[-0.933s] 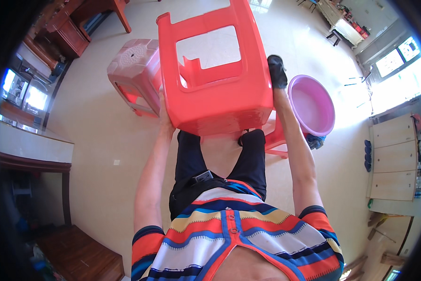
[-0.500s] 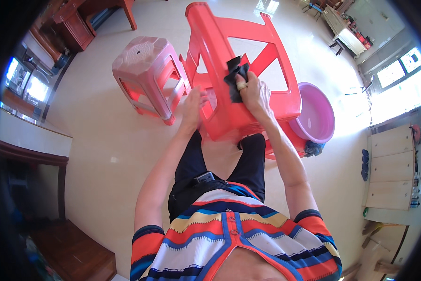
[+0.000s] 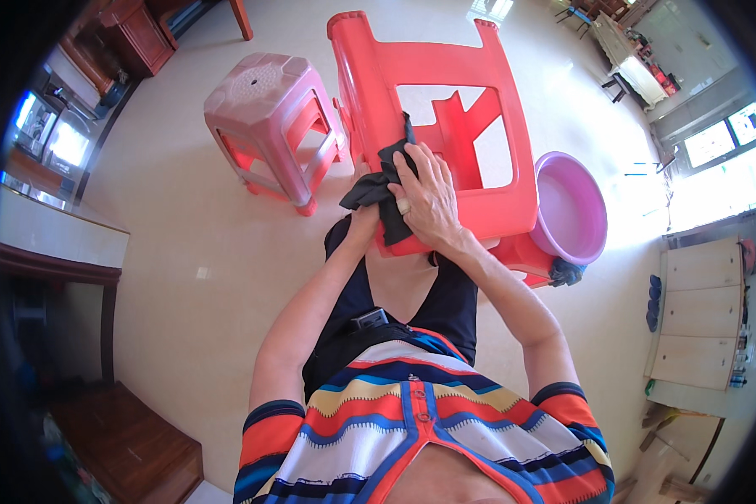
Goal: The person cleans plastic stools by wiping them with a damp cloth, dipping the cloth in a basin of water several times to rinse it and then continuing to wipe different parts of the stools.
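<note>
A red plastic stool (image 3: pixel 453 67) is tipped on its side in front of my legs, its open frame turned up toward me. My right hand (image 3: pixel 426 195) presses a dark cloth (image 3: pixel 391 214) against the near left part of that stool, fingers bent over the fabric. A light band wraps one finger of this hand. Beside the stool's left edge, my left hand (image 3: pixel 366 220) is low and mostly covered by the cloth; its fingers are hidden.
To the left stands a faded pink stool (image 3: pixel 264 101), upright. A purple basin (image 3: pixel 571 210) rests on another red stool (image 3: pixel 521 256) at the right, with a dark rag (image 3: pixel 566 270) beneath its rim. White cabinets (image 3: pixel 697 315) line the right wall; a brown wooden piece (image 3: pixel 126 437) is at lower left.
The red stool has turned, its frame facing me more squarely. My right hand and the cloth moved nearer and slightly left. My left hand went from open beside the stool to behind the cloth.
</note>
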Motion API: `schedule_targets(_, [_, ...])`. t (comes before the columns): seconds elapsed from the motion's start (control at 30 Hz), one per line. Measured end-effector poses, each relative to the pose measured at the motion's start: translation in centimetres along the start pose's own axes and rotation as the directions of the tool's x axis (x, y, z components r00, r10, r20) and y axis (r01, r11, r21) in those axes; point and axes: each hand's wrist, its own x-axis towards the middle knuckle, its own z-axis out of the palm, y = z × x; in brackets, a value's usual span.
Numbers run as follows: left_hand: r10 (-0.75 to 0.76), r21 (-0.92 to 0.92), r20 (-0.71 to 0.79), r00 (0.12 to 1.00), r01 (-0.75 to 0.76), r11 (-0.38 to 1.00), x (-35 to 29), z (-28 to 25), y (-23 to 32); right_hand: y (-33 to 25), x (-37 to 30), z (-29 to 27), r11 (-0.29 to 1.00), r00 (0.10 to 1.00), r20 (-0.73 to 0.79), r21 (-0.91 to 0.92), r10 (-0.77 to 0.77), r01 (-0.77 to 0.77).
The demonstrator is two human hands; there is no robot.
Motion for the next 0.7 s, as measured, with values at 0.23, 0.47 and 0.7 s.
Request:
schedule_targets(0.23, [0.227, 0.847, 0.214, 0.95, -0.296, 0.442, 2.2, -5.8, -4.9, 1.4, 6.0, 2.6, 0.958, 0.967, -0.019, 0.134, -0.254, 0.254])
schedule_targets(0.47, [0.305, 0.66, -0.081, 0.949, -0.179, 0.73, 1.7, -1.5, -2.4, 4.1, 15.4, 7.2, 0.909, 0.905, -0.081, -0.023, -0.417, 0.417])
schedule_targets(0.7, [0.293, 0.66, -0.072, 0.953, -0.175, 0.731, 1.6, -2.1, -2.7, 4.3, 17.2, 9.3, 0.699, 0.705, -0.022, 0.104, -0.709, 0.707])
